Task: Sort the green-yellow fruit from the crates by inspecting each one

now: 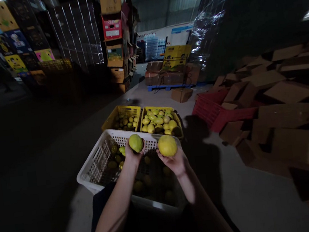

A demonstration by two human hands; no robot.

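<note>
Over the white plastic crate [96, 163], my left hand [132, 156] holds up a greenish-yellow lemon [135, 143], fingers curled around it. Beside it, my right hand [176, 161] cups a larger, rounder yellow citrus fruit [167, 145] from below, the palm turned up. Several yellow and green fruits [112, 165] lie inside the white crate, many of them in shadow. Just beyond stand two yellow crates. The right yellow crate [180, 128] is heaped with yellow-green fruits [158, 120]; in the left yellow crate [108, 117] the fruits [127, 122] lie lower.
To the right, a red crate [212, 111] lies against a large pile of flattened cardboard boxes [291, 115]. Tall stacked cartons [112, 29] rise at the back. A blue pallet [168, 87] with boxes stands farther off, and a small carton [181, 95] sits on the floor.
</note>
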